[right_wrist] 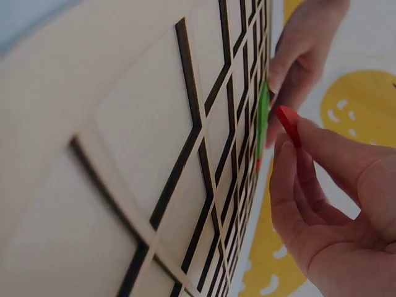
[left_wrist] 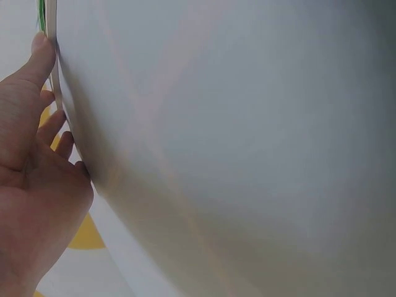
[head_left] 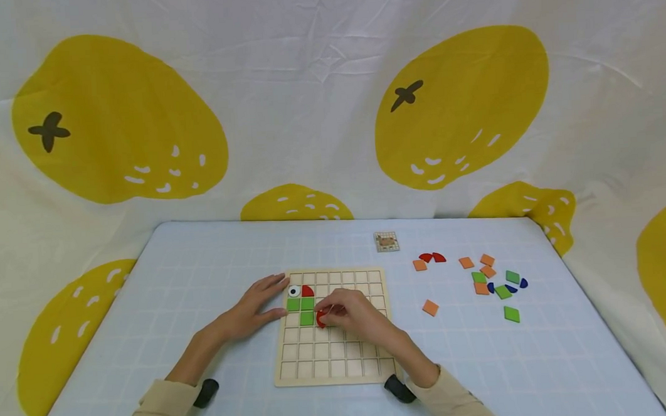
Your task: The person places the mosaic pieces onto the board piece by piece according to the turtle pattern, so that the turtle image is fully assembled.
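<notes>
Red piece point(right_wrist: 288, 120) pinched by right hand point(head_left: 352, 314) over gridded board point(head_left: 338, 368), left hand point(head_left: 250, 311) touching its edge, fingers extended

Pale-blue table point(head_left: 572, 359), faint checks, wooden grid board point(head_left: 329, 351) near front middle, small picture card point(head_left: 387, 241) beyond; right side, loose orange tiles point(head_left: 430, 307), green tiles point(head_left: 511, 314), two red wedges point(head_left: 438, 258), dark-blue pieces point(head_left: 523, 283)

Head cam fwd/down, 2 wrist cams close, sidelong, all share board point(head_left: 321, 351)

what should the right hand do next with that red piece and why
Probably lower the red piece onto the board, beside its lowest green tile: the right hand pinches it there, off the surface, while the left hand touches the edge.
</notes>
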`<action>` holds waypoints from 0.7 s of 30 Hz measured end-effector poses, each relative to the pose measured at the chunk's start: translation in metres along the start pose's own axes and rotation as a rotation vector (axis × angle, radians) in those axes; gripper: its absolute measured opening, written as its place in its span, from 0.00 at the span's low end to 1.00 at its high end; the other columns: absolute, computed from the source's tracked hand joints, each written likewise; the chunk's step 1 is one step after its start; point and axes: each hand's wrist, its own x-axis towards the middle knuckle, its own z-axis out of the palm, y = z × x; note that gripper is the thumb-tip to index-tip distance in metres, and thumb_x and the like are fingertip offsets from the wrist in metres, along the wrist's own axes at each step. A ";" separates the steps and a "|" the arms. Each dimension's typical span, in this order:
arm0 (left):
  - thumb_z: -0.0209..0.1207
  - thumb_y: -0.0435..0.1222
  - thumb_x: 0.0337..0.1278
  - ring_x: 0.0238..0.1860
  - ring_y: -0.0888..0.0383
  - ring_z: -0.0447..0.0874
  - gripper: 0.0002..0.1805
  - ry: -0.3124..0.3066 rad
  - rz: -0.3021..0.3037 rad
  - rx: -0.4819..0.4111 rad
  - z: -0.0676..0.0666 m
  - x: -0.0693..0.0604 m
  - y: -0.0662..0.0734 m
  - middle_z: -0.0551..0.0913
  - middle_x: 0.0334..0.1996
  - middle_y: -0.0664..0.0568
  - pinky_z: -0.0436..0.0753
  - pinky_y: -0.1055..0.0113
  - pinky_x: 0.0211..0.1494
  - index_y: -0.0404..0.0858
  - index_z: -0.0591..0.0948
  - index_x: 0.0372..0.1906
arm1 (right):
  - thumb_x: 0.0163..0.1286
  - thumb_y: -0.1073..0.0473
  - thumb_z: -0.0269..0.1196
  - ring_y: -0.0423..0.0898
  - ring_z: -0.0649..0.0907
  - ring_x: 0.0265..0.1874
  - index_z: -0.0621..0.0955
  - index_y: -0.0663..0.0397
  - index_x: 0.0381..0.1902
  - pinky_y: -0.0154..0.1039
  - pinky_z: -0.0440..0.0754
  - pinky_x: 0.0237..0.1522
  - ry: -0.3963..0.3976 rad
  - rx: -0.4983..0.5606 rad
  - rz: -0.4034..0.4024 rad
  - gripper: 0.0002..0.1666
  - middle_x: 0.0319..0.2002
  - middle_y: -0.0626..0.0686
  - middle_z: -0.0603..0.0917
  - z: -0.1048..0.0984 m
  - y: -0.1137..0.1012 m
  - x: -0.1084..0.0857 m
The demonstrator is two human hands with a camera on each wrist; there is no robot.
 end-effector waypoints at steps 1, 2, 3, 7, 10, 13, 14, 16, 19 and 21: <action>0.63 0.45 0.71 0.78 0.34 0.51 0.39 0.000 0.002 0.002 0.000 0.000 0.000 0.58 0.79 0.39 0.55 0.33 0.76 0.36 0.64 0.79 | 0.71 0.67 0.67 0.42 0.84 0.39 0.87 0.62 0.50 0.33 0.83 0.45 -0.009 0.000 0.000 0.12 0.41 0.53 0.87 0.001 -0.001 0.001; 0.63 0.45 0.71 0.78 0.35 0.51 0.39 -0.001 0.003 0.004 0.000 0.000 0.000 0.58 0.79 0.39 0.55 0.33 0.76 0.36 0.64 0.79 | 0.71 0.67 0.67 0.41 0.83 0.38 0.88 0.63 0.50 0.32 0.83 0.45 -0.017 0.001 0.002 0.12 0.41 0.53 0.87 0.003 -0.001 0.002; 0.63 0.45 0.71 0.78 0.35 0.51 0.38 -0.002 0.006 0.007 0.000 0.000 0.000 0.58 0.79 0.39 0.56 0.33 0.76 0.36 0.64 0.79 | 0.71 0.67 0.67 0.40 0.83 0.38 0.88 0.63 0.50 0.32 0.83 0.44 -0.025 -0.003 0.003 0.11 0.41 0.52 0.87 0.005 -0.002 0.003; 0.63 0.43 0.71 0.77 0.33 0.53 0.38 0.006 0.028 0.006 -0.001 0.000 0.001 0.60 0.78 0.37 0.57 0.32 0.74 0.34 0.65 0.78 | 0.71 0.68 0.67 0.37 0.82 0.37 0.88 0.64 0.49 0.30 0.82 0.43 -0.052 -0.008 0.001 0.11 0.41 0.52 0.88 0.012 -0.003 0.007; 0.64 0.41 0.70 0.77 0.32 0.53 0.37 0.013 0.040 -0.003 -0.002 -0.001 0.002 0.60 0.77 0.35 0.57 0.30 0.74 0.32 0.65 0.77 | 0.70 0.70 0.67 0.37 0.82 0.36 0.87 0.65 0.48 0.29 0.82 0.42 -0.066 0.006 0.005 0.10 0.40 0.52 0.88 0.017 -0.005 0.009; 0.64 0.41 0.70 0.77 0.31 0.53 0.37 0.014 0.038 -0.008 -0.002 -0.002 0.004 0.60 0.77 0.35 0.56 0.30 0.74 0.31 0.66 0.77 | 0.70 0.70 0.66 0.36 0.82 0.34 0.86 0.63 0.45 0.29 0.82 0.41 -0.077 0.034 0.021 0.07 0.37 0.51 0.87 0.021 -0.008 0.010; 0.64 0.41 0.70 0.77 0.32 0.53 0.37 0.014 0.036 -0.010 -0.003 -0.002 0.004 0.60 0.77 0.35 0.56 0.30 0.74 0.31 0.66 0.77 | 0.70 0.70 0.66 0.36 0.82 0.34 0.86 0.63 0.44 0.29 0.82 0.40 -0.079 0.044 0.028 0.07 0.36 0.51 0.87 0.022 -0.008 0.010; 0.64 0.41 0.70 0.77 0.32 0.53 0.37 0.014 0.033 -0.008 -0.003 -0.002 0.004 0.60 0.77 0.35 0.56 0.30 0.74 0.31 0.66 0.77 | 0.70 0.70 0.67 0.35 0.81 0.33 0.86 0.61 0.43 0.28 0.82 0.40 -0.080 0.052 0.045 0.05 0.34 0.49 0.87 0.025 -0.010 0.011; 0.64 0.42 0.70 0.77 0.32 0.53 0.37 0.016 0.031 -0.006 -0.003 -0.002 0.004 0.60 0.77 0.35 0.57 0.31 0.74 0.31 0.66 0.77 | 0.70 0.70 0.67 0.34 0.81 0.32 0.87 0.60 0.42 0.28 0.82 0.39 -0.071 0.048 0.058 0.05 0.33 0.48 0.86 0.028 -0.012 0.012; 0.64 0.42 0.70 0.77 0.32 0.53 0.37 0.016 0.028 -0.003 -0.003 -0.002 0.004 0.60 0.77 0.35 0.57 0.31 0.74 0.31 0.66 0.77 | 0.70 0.70 0.67 0.34 0.81 0.31 0.87 0.60 0.41 0.28 0.81 0.39 -0.066 0.040 0.060 0.04 0.32 0.48 0.86 0.030 -0.012 0.012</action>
